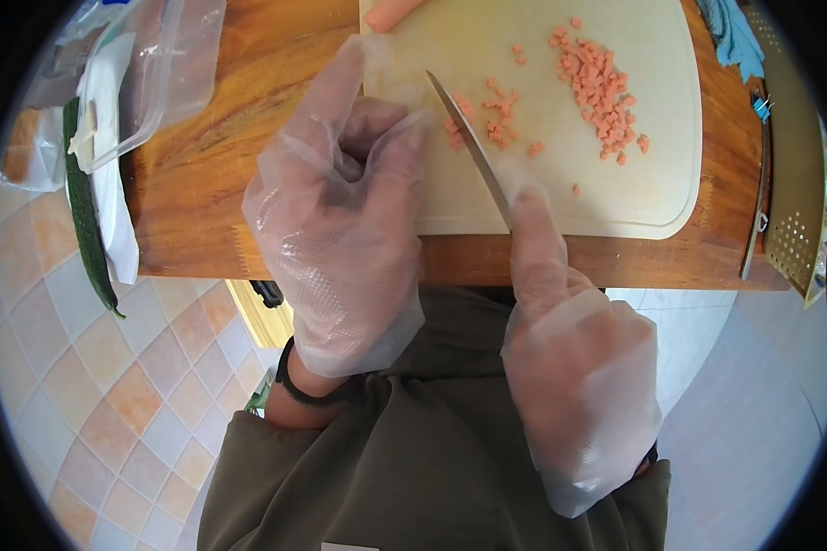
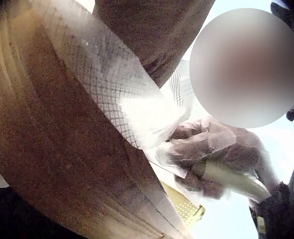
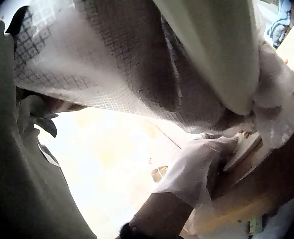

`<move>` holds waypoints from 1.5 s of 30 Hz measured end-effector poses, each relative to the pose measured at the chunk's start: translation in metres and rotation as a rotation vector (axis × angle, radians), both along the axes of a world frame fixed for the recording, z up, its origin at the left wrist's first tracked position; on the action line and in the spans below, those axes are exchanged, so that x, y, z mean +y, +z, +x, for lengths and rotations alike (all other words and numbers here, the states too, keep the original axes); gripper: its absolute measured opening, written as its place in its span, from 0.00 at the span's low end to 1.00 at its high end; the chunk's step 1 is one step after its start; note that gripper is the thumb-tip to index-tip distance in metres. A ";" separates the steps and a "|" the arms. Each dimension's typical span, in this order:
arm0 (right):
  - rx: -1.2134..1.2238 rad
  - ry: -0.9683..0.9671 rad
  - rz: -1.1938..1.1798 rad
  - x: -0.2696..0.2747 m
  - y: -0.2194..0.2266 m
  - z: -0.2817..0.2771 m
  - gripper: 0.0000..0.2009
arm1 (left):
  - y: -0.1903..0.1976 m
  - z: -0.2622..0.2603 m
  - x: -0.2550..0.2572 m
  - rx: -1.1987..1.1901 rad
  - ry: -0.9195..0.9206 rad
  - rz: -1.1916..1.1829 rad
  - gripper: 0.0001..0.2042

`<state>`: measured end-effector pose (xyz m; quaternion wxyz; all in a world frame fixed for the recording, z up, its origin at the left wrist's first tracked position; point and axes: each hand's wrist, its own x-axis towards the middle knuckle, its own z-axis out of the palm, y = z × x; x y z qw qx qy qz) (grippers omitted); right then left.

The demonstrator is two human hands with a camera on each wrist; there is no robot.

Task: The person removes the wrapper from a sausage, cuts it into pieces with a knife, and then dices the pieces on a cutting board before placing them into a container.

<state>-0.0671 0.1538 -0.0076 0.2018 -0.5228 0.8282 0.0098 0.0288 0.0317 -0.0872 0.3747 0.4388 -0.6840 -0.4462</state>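
Both hands wear clear, loose plastic gloves. My right hand [image 1: 574,367] grips a knife [image 1: 473,151], its index finger stretched along the top of the blade. The knife's pale handle [image 3: 211,45] shows large in the right wrist view. The blade slants over a cutting board [image 1: 524,207], beside small diced pinkish-orange pieces [image 1: 459,110]. Left of the blade, my left hand [image 1: 340,211] lies over the board's near left corner, one finger reaching forward and others bent. Nothing shows between its fingers, and its right side is close to the diced pieces.
A larger diced heap [image 1: 602,92] lies on the board's right, a pinkish-orange stick [image 1: 390,14] at its top left. On the left are a cucumber [image 1: 84,211] and a clear plastic container [image 1: 179,73]. A blue cloth [image 1: 733,37] and perforated metal tray [image 1: 793,184] stand right.
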 end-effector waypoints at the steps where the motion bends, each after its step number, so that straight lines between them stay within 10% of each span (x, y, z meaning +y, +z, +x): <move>1: 0.060 0.014 0.100 -0.003 0.003 0.005 0.30 | 0.000 -0.001 0.000 -0.001 0.000 0.003 0.26; 5: 0.374 0.079 0.265 0.001 -0.009 0.031 0.31 | 0.006 -0.004 0.002 0.018 0.020 0.021 0.26; 19: -0.295 -0.158 -0.216 0.025 0.000 -0.031 0.30 | 0.016 -0.005 0.007 0.029 0.045 0.083 0.23; 24: -0.494 -0.257 -0.256 0.022 -0.002 -0.052 0.28 | 0.042 -0.007 0.012 -0.516 -0.253 -0.671 0.30; 35: -1.168 -0.489 -0.227 0.032 -0.002 -0.080 0.27 | 0.042 -0.041 0.036 -0.988 -0.353 -0.616 0.49; 45: -0.831 -0.345 -0.315 0.040 -0.013 -0.088 0.27 | 0.052 -0.050 0.020 -0.941 -0.378 -0.425 0.47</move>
